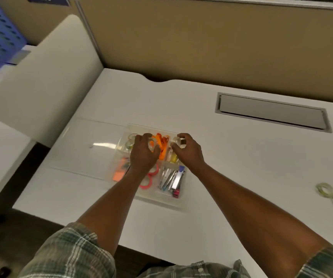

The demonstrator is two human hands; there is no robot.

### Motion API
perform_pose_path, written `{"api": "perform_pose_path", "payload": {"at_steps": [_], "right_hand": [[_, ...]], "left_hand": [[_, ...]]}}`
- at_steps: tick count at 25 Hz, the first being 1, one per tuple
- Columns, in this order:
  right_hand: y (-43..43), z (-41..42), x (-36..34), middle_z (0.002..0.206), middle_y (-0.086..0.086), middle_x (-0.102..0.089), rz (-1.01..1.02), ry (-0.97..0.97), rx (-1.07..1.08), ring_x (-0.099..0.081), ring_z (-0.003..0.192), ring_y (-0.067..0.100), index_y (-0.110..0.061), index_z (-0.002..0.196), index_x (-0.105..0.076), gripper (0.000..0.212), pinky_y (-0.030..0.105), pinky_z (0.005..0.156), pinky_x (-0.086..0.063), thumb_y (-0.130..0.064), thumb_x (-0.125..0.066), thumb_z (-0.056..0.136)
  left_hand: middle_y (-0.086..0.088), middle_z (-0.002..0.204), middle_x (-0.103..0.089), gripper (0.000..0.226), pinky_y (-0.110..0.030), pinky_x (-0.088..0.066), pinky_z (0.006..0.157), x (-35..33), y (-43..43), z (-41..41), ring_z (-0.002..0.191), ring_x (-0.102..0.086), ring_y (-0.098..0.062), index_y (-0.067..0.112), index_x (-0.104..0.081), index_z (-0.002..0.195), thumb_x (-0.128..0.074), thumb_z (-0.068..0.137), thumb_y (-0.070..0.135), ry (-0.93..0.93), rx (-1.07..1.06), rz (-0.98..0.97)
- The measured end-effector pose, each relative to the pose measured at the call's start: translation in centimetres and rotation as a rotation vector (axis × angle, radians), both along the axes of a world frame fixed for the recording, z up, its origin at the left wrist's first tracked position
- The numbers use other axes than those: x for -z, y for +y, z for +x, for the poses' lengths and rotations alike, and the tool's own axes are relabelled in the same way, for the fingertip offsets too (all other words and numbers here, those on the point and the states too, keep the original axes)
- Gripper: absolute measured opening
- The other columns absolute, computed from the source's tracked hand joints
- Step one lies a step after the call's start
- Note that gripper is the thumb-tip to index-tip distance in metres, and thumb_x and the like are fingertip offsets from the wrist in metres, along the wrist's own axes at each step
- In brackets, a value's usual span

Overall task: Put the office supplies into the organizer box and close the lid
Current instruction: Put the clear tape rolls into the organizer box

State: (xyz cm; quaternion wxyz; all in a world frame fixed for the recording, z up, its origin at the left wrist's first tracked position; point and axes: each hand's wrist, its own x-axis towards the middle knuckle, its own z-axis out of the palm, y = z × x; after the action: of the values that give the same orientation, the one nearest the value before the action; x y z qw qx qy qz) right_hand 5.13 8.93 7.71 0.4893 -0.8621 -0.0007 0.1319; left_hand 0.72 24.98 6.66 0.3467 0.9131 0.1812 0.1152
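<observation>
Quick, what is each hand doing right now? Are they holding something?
Left hand: holds a clear tape roll over the box.
Right hand: pinches a second clear tape roll.

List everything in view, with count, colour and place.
organizer box: one, clear, desk centre
lid: one, clear, flat left of box
scissors: count unclear, orange, back compartment
pink tape rolls: two, pink, front middle compartment
stapler: one, silver, front right compartment
sticky notes: one stack, orange, front left compartment
loose tape rolls: two, clear, desk's right edge
desk: one, white
cable hatch: one, grey, back right of desk
left hand: fingers grip a clear tape roll above box
right hand: fingers grip a second clear roll
</observation>
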Motion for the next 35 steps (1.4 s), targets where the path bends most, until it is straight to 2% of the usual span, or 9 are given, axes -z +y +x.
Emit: {"api": "perform_pose_path", "payload": {"at_steps": [4, 7, 11, 13, 16, 21, 26, 29, 35], "right_hand": [[6.5, 0.0, -0.1, 0.117, 0.003, -0.068, 0.023, 0.08, -0.059, -0.065, 0.104, 0.024, -0.02, 0.124, -0.061, 0.043, 0.045, 0.091, -0.054, -0.036, -0.069, 0.084], [7.9, 0.3, -0.2, 0.117, 0.006, -0.066, 0.08, 0.149, -0.047, -0.068, 0.099, 0.03, -0.018, 0.126, -0.059, 0.046, 0.05, 0.089, -0.056, -0.035, -0.069, 0.084], [8.7, 1.4, -0.7, 0.126, 0.01, -0.064, 0.075, 0.157, -0.077, -0.067, 0.104, 0.031, -0.019, 0.136, -0.051, 0.052, 0.048, 0.091, -0.056, -0.029, -0.064, 0.087], [13.0, 1.9, -0.6, 0.134, 0.012, -0.06, 0.058, 0.202, -0.104, -0.064, 0.112, 0.032, -0.022, 0.144, -0.043, 0.059, 0.047, 0.096, -0.054, -0.027, -0.059, 0.088], [12.8, 2.1, -0.7, 0.136, 0.012, -0.058, 0.002, 0.196, -0.096, -0.061, 0.115, 0.031, -0.021, 0.145, -0.041, 0.059, 0.043, 0.096, -0.052, -0.026, -0.057, 0.089], [11.3, 1.4, 0.1, 0.116, 0.01, -0.067, -0.034, 0.18, -0.074, -0.064, 0.107, 0.029, -0.017, 0.135, -0.052, 0.049, 0.047, 0.094, -0.053, -0.023, -0.059, 0.087], [7.6, 0.5, 0.3, 0.116, 0.003, -0.067, -0.075, 0.078, -0.032, -0.061, 0.106, 0.022, -0.018, 0.127, -0.059, 0.041, 0.037, 0.089, -0.051, -0.027, -0.062, 0.087], [3.9, 0.0, 0.2, 0.11, 0.003, -0.069, -0.048, 0.064, 0.028, -0.064, 0.099, 0.021, -0.02, 0.124, -0.06, 0.037, 0.035, 0.086, -0.053, -0.027, -0.061, 0.088], [-6.6, -0.8, 0.5, 0.111, 0.005, -0.066, -0.09, 0.033, 0.148, -0.061, 0.105, 0.02, -0.018, 0.129, -0.056, 0.041, 0.038, 0.092, -0.052, -0.025, -0.062, 0.09]], "left_hand": [[-0.016, 0.112, -0.056, 0.043, -0.036, -0.047, 0.083, 0.7, 5.4, -0.7, 0.102, -0.059, -0.033, 0.012, -0.057, 0.122, -0.068, 0.084, 0.028, 0.098, -0.199, -0.048], [-0.017, 0.113, -0.055, 0.044, -0.033, -0.045, 0.083, 1.0, 5.5, -0.7, 0.103, -0.059, -0.033, 0.012, -0.057, 0.124, -0.068, 0.085, 0.028, 0.128, -0.207, -0.087], [-0.016, 0.114, -0.054, 0.046, -0.028, -0.041, 0.079, 0.5, 4.9, -0.4, 0.101, -0.059, -0.031, 0.012, -0.055, 0.127, -0.069, 0.085, 0.027, 0.113, -0.161, -0.096], [-0.017, 0.118, -0.053, 0.05, -0.03, -0.044, 0.081, 1.6, 8.8, -0.1, 0.102, -0.059, -0.031, 0.011, -0.053, 0.13, -0.069, 0.085, 0.025, 0.149, -0.153, -0.082], [-0.016, 0.123, -0.052, 0.052, -0.035, -0.048, 0.085, 1.7, 9.0, -0.2, 0.104, -0.059, -0.031, 0.012, -0.051, 0.134, -0.068, 0.086, 0.024, 0.156, -0.121, -0.075], [-0.014, 0.122, -0.052, 0.046, -0.039, -0.052, 0.084, 1.6, 8.3, -0.4, 0.104, -0.06, -0.03, 0.013, -0.054, 0.128, -0.066, 0.085, 0.026, 0.15, -0.125, -0.051], [-0.012, 0.12, -0.054, 0.043, -0.037, -0.052, 0.084, 0.8, 4.9, 0.3, 0.105, -0.059, -0.028, 0.011, -0.058, 0.123, -0.068, 0.084, 0.027, 0.09, -0.038, -0.043], [-0.013, 0.117, -0.055, 0.04, -0.039, -0.052, 0.083, 0.4, 1.3, 1.1, 0.103, -0.059, -0.03, 0.01, -0.06, 0.12, -0.067, 0.084, 0.023, 0.058, 0.022, -0.045], [-0.012, 0.114, -0.056, 0.04, -0.037, -0.051, 0.085, -0.2, -8.8, 2.2, 0.101, -0.059, -0.027, 0.01, -0.061, 0.119, -0.07, 0.082, 0.02, 0.052, 0.187, -0.074]]}}
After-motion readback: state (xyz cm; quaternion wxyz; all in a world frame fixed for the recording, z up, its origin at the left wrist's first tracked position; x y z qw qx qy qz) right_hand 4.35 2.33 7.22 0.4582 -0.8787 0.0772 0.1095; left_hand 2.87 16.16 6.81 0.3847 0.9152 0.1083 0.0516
